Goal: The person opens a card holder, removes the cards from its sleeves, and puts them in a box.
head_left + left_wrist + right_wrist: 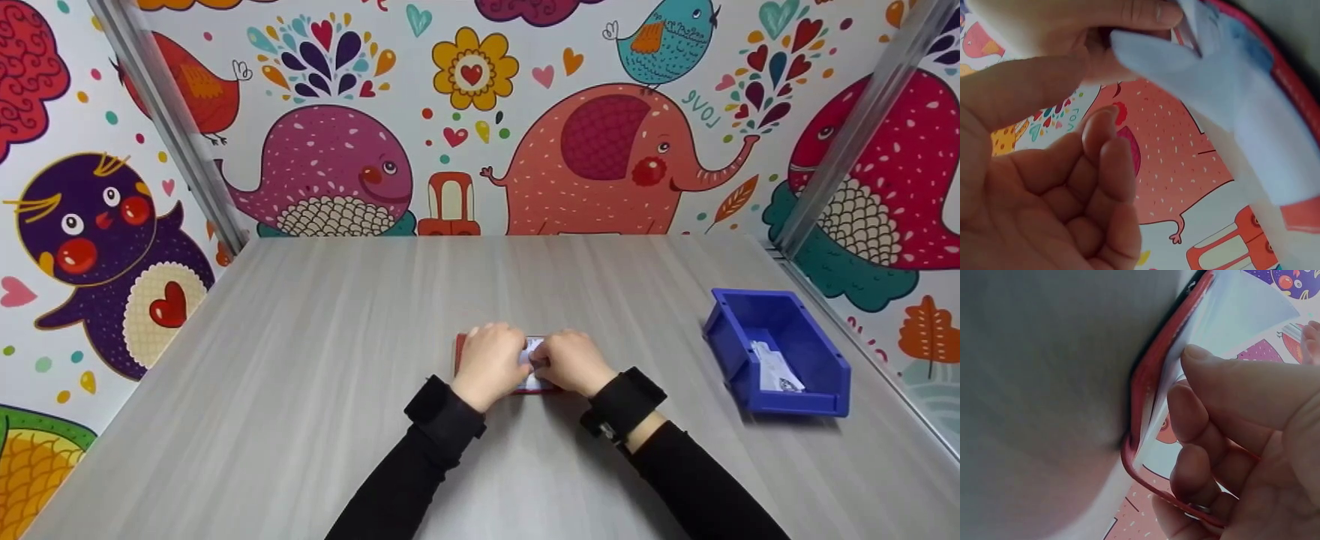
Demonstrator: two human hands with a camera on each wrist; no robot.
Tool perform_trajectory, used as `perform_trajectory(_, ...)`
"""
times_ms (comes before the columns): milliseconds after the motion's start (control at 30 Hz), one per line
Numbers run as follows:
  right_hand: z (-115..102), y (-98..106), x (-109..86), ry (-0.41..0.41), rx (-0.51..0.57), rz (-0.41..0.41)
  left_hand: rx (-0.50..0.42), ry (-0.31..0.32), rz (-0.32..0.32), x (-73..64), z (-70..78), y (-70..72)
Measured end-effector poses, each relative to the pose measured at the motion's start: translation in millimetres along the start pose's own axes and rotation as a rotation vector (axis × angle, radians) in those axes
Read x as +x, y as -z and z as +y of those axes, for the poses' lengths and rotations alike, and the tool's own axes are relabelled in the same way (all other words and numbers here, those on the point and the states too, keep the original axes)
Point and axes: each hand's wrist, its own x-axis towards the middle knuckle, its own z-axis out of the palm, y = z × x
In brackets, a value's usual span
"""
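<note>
A red card holder (459, 351) lies opened on the table, mostly covered by the two hands. Its clear, whitish plastic sleeves (1275, 140) fan up from the red cover in the left wrist view. My right hand (576, 363) is at the holder's right side, thumb and forefinger pinching at the sleeves' edge. The red strap (1154, 486) of the cover runs across its lower fingers, where a metal snap shows. Over the left part of the holder is my left hand (491, 364), fingers loosely bent and thumb apart, with nothing between them.
A blue bin (799, 405) stands on the right of the table, with white printed cards (776, 367) inside. Patterned panels (465, 150) with cartoon animals enclose the wood-grain table (300, 375) behind and on both sides. Metal posts (169, 120) stand at the corners.
</note>
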Motion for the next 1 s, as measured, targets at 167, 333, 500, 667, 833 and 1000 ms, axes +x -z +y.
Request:
perform_trajectory(167, -0.7, -0.7, 0.1, -0.018, 0.003, -0.005, 0.029, -0.001, -0.022, -1.8, 3.1, -5.2)
perform_trajectory(333, -1.3, 0.2, -0.2, -0.022, 0.006, -0.002, 0.078, -0.012, -0.04, -2.1, 5.0, -8.3)
perform_trajectory(500, 0.0, 0.5, -1.0, 0.019, -0.003, 0.022, 0.105, -0.019, -0.05, -2.9, 6.4, -11.9)
perform_trajectory(667, 1.4, -0.5, -1.2, 0.035, -0.003, 0.031, 0.125, -0.022, -0.041, -2.9, 6.5, -14.7)
perform_trajectory(833, 1.6, -0.3, -1.2, 0.03, -0.006, 0.027, 0.126, -0.041, -0.022, -2.7, 5.0, -15.7)
perform_trajectory(1000, 0.9, 0.8, -1.2, 0.016, 0.019, 0.015, 0.122, -0.054, 0.012, -2.2, 2.3, -18.3)
